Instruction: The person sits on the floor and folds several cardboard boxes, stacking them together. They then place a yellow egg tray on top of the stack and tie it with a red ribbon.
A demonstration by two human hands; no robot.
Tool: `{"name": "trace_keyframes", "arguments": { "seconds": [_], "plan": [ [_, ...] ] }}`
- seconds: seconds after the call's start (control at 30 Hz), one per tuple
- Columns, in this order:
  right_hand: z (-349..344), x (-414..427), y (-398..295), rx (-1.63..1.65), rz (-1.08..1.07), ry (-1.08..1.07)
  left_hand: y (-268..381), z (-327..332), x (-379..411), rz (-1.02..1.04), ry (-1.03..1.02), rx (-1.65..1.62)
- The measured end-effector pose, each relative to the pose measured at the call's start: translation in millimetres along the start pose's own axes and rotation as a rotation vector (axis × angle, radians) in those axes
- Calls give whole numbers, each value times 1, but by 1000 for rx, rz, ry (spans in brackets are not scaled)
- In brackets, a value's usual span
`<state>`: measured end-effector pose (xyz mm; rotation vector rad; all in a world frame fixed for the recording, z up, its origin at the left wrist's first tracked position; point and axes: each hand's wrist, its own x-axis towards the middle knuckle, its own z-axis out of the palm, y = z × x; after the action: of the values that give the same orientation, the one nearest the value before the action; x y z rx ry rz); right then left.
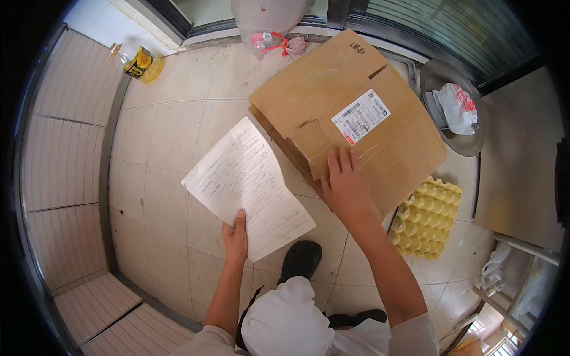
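Note:
Between thumb and fingers, my left hand [236,238] grips a lined sheet of paper [249,191] that bears handwriting. The sheet hangs over the floor, its right part bent. My right hand [349,184] lies on a flattened brown cardboard box [378,147], fingers on its upper face near the front left edge. Whether those fingers pinch the cardboard is not plain. A white printed label [360,116] is stuck on the box, just beyond my fingertips. Partly under the box's near right corner sits a yellow egg tray [427,218].
A sunflower-oil bottle [143,64] stands by the left wall. A clear plastic bag [271,20] and pink string [297,44] are behind the box. A metal basin [465,142] holds a white plastic bag [458,109]. At right are a metal panel [516,160] and a rack [525,249].

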<state>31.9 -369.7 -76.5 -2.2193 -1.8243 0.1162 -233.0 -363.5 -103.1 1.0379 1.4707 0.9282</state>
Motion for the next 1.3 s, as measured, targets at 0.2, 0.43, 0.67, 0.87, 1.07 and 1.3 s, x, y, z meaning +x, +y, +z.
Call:
{"name": "trace_keyframes", "arguments": {
  "seconds": [0.2,0.43,0.67,0.87,1.07,1.3],
  "plan": [
    [-62,17,18,378,181,-205,-4,17,-10,-76,-82,-66],
    [-95,19,34,506,115,-128,27,41,-32,-60,-335,102],
    [-93,16,27,450,15,-138,42,48,-39,-3,-320,177],
    [-87,15,23,483,-12,-66,56,67,-35,10,-315,115],
    [-99,19,23,448,28,-161,52,75,-36,-74,-369,118],
    [-101,18,26,464,27,-149,42,87,-33,-133,-253,-190]
  ]
}}
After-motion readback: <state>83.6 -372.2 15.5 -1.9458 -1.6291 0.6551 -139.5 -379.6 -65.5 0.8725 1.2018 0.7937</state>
